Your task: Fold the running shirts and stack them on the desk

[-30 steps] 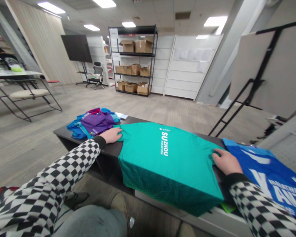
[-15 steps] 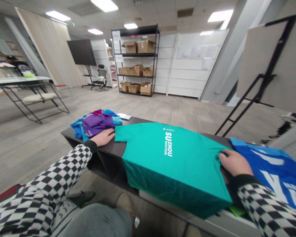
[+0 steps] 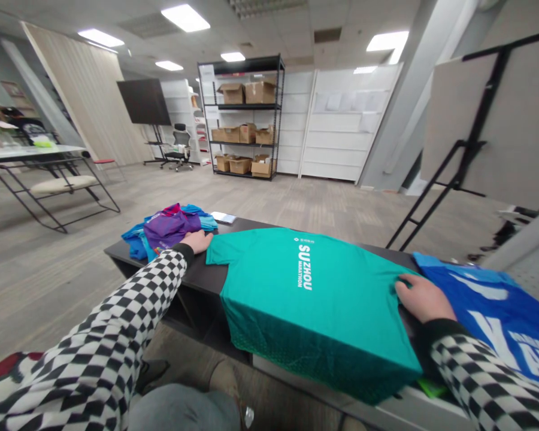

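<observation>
A teal T-shirt (image 3: 269,281) with white "SUZHOU MARATHON" lettering lies spread over a dark low cabinet (image 3: 202,276), its lower part hanging over the front edge. At the shirt's left sleeve, my left hand (image 3: 198,240) has its fingers stretched out, fingertips by the sleeve's corner. My right hand (image 3: 426,297) is closed at the shirt's right edge, fingers bent onto the cloth; the fingertips are partly hidden. Just beyond my left hand lies a heap of purple and blue shirts (image 3: 170,227). A blue shirt (image 3: 498,305) with white lettering lies to the right of my right hand.
A phone-like flat object (image 3: 223,218) rests at the cabinet's back edge. Something bright green (image 3: 431,388) shows under the teal shirt. Farther off stand a black shelf (image 3: 245,143) with cardboard boxes, a white table (image 3: 49,154) and a board on a black stand (image 3: 469,155).
My left hand has moved a little away from me, toward the sleeve's far corner. My right hand stays at the shirt's right edge. The view has tilted slightly.
</observation>
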### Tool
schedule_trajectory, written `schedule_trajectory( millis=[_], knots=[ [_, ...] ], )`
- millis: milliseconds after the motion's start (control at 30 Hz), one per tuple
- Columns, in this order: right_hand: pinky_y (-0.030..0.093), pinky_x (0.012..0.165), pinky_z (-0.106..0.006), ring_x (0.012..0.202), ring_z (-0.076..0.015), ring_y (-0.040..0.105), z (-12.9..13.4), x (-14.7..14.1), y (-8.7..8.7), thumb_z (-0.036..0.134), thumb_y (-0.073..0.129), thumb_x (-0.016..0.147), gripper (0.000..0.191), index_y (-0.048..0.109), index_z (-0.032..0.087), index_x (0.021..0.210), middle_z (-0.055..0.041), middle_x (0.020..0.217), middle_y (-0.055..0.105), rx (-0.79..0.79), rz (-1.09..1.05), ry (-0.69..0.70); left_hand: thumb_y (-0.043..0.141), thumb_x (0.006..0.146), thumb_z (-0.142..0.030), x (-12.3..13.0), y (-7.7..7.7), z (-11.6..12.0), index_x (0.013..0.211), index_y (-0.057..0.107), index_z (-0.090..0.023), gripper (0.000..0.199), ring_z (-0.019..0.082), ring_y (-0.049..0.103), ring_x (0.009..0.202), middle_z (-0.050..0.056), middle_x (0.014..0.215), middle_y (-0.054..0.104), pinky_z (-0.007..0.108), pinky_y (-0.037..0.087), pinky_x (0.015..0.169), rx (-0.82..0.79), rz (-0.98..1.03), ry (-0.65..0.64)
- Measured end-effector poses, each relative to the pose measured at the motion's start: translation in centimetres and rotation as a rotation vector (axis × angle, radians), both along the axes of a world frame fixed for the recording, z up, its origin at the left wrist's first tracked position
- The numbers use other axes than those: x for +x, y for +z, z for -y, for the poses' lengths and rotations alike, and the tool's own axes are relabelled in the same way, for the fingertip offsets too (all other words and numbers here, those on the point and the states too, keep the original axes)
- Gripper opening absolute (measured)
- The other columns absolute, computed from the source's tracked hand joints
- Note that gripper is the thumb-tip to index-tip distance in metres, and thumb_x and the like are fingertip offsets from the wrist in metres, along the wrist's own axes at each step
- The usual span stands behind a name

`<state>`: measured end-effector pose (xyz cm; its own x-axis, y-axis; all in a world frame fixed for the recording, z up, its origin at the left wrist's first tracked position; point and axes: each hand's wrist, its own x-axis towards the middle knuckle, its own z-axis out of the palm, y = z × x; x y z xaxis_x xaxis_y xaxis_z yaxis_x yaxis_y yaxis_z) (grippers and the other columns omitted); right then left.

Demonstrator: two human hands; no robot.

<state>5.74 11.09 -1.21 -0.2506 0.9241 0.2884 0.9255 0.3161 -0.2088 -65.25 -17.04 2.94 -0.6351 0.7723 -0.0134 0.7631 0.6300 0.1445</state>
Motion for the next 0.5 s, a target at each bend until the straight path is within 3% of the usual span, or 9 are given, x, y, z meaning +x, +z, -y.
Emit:
schedule_trajectory(
  millis=[233, 400, 500],
  knots=[
    [0.059, 0.109, -0.057, 0.127, -0.0466, 0.075, -0.3, 0.2, -0.3, 0.046, 0.054, 0.089, 0.053, 0.087, 0.018, 0.119, -0.0218, 0.138, 0.08, -0.01, 0.013, 0.006, 0.033, 0.109, -0.06, -1.2, -0.9, 1.8, 0.149, 0.065, -0.002, 0.078, 0.051, 0.063, 0.146, 0.035, 0.153, 0.067, 0.059, 0.05, 0.118, 0.048, 0.002, 0.133],
    [0.061, 0.101, -0.055, 0.119, -0.0464, 0.077, -0.2, 0.1, -0.3, 0.043, 0.059, 0.087, 0.043, 0.088, 0.022, 0.109, -0.0212, 0.129, 0.083, 0.034, -0.001, 0.023, 0.036, 0.108, -0.061, -1.8, -0.7, 4.0, 0.156, 0.061, -0.006, 0.077, 0.051, 0.057, 0.152, 0.03, 0.166, 0.059, 0.059, 0.048, 0.121, 0.09, -0.001, 0.133],
    [0.06, 0.104, -0.054, 0.123, -0.0456, 0.076, 0.1, -0.1, 0.0, 0.042, 0.057, 0.091, 0.044, 0.087, 0.019, 0.112, -0.0222, 0.133, 0.082, 0.011, 0.013, 0.015, 0.039, 0.108, -0.06, -0.6, -1.0, 5.3, 0.164, 0.057, -0.012, 0.076, 0.048, 0.054, 0.155, 0.025, 0.172, 0.054, 0.06, 0.045, 0.124, 0.121, -0.019, 0.114]
  ],
)
